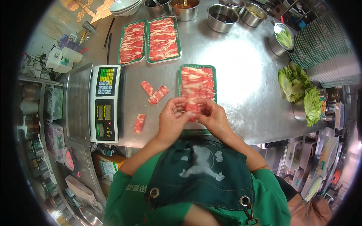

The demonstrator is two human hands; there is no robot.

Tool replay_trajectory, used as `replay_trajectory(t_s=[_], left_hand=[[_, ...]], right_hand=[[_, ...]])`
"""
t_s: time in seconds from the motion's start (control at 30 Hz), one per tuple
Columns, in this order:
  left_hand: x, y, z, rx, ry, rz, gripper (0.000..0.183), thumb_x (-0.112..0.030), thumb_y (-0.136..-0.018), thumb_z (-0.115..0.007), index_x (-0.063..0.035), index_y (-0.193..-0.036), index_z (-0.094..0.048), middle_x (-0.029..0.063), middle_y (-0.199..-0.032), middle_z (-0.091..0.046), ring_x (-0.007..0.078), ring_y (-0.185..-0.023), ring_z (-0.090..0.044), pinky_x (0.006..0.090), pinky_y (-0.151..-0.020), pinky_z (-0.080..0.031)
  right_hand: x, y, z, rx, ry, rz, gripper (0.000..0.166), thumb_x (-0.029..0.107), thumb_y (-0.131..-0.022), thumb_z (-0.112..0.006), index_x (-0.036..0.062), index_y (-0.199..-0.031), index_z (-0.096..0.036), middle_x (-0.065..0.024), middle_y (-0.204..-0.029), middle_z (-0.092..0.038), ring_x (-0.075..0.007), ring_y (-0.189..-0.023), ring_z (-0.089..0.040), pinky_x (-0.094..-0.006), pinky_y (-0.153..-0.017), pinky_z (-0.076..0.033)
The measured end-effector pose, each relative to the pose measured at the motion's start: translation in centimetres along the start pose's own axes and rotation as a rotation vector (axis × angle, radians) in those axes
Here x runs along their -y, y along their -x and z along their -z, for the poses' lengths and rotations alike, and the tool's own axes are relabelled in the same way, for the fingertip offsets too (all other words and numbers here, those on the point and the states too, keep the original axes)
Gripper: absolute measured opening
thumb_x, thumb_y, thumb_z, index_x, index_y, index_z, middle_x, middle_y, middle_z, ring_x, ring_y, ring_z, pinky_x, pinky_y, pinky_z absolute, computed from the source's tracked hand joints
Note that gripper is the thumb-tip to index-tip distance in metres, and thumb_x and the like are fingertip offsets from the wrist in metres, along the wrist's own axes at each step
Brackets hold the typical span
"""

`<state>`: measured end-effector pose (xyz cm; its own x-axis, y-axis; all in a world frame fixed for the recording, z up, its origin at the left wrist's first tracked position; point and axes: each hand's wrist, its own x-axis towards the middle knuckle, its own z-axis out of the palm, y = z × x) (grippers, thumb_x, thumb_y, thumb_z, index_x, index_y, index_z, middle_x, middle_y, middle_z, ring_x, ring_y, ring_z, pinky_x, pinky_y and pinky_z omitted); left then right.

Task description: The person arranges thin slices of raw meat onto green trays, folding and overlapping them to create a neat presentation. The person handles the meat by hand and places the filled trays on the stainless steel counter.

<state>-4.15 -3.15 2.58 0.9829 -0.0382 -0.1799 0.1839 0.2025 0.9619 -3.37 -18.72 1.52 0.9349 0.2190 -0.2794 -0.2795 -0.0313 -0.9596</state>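
Note:
Between my left hand (pixel 174 117) and my right hand (pixel 215 117) is a slice of marbled raw meat (pixel 192 106), pinched by the fingertips of both. The hands are over the near half of a green-rimmed tray (pixel 214 84), whose far half shows rows of folded meat slices (pixel 198 77); its near part is mostly hidden. Left of the tray lie two rolled meat pieces (pixel 159 95) touching each other, and a single roll (pixel 140 123) sits nearer me. Two filled meat trays (pixel 132 42) (pixel 164 39) stand side by side at the far left.
A digital scale (pixel 104 103) with a steel platter (pixel 79 104) stands at the left. Steel pots (pixel 223 18) line the table's far edge. At the right are lettuce leaves (pixel 294 82), a steel container with lettuce (pixel 278 46) and tall stacks of green-rimmed trays (pixel 322 42).

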Motion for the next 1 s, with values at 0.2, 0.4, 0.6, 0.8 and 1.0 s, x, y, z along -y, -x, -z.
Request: replay_trajectory(t_s=[0.2, 0.4, 0.6, 0.8, 1.0], left_hand=[[0.4, 0.1, 0.3, -0.004, 0.000, -0.023, 0.038, 0.006, -0.078, -0.060, 0.0031, -0.113, -0.045, 0.0094, -0.102, -0.053, 0.0124, -0.092, -0.054, 0.0239, -0.078, -0.050], [0.5, 0.0, 0.7, -0.008, 0.028, 0.048, 0.038, 0.004, -0.078, -0.059, 0.0036, -0.114, -0.044, 0.0108, -0.104, -0.054, 0.0143, -0.095, -0.055, 0.0262, -0.081, -0.049], [0.8, 0.1, 1.0, 0.043, 0.306, 0.188, 0.036, 0.005, -0.081, -0.051, 0.0037, -0.116, -0.043, 0.0144, -0.106, -0.056, 0.0189, -0.098, -0.057, 0.0300, -0.084, -0.048], [-0.1, 0.1, 0.7, 0.086, 0.382, 0.252, 0.036, 0.003, -0.082, -0.051, 0.0026, -0.117, -0.041, 0.0142, -0.107, -0.057, 0.0183, -0.093, -0.060, 0.0293, -0.082, -0.050], [0.5, 0.3, 0.4, 0.092, 0.132, 0.262, 0.040, 0.002, -0.081, -0.053, 0.0027, -0.119, -0.041, 0.0097, -0.093, -0.059, 0.0125, -0.074, -0.058, 0.0231, -0.066, -0.048]], right_hand=[[0.3, 0.2, -0.1, -0.008, -0.035, 0.022, 0.037, -0.005, -0.074, -0.059, -0.0017, -0.110, -0.055, -0.0060, -0.080, -0.061, -0.0113, -0.072, -0.058, -0.0250, -0.065, -0.049], [0.0, 0.0, 0.6, 0.075, -0.167, -0.027, 0.039, -0.005, -0.076, -0.060, 0.0009, -0.114, -0.053, -0.0064, -0.088, -0.062, -0.0111, -0.074, -0.060, -0.0249, -0.063, -0.049], [0.8, 0.1, 0.6, 0.060, -0.295, -0.152, 0.029, 0.001, -0.080, -0.060, -0.0015, -0.109, -0.054, -0.0066, -0.085, -0.062, -0.0132, -0.071, -0.061, -0.0263, -0.057, -0.050], [0.3, 0.0, 0.6, 0.012, -0.306, -0.169, 0.020, 0.003, -0.082, -0.060, -0.0015, -0.102, -0.056, -0.0056, -0.080, -0.061, -0.0129, -0.067, -0.060, -0.0247, -0.056, -0.049], [0.1, 0.4, 0.6, -0.004, -0.173, -0.062, 0.017, 0.001, -0.083, -0.057, 0.0015, -0.101, -0.057, -0.0032, -0.080, -0.061, -0.0093, -0.065, -0.058, -0.0221, -0.056, -0.048]])
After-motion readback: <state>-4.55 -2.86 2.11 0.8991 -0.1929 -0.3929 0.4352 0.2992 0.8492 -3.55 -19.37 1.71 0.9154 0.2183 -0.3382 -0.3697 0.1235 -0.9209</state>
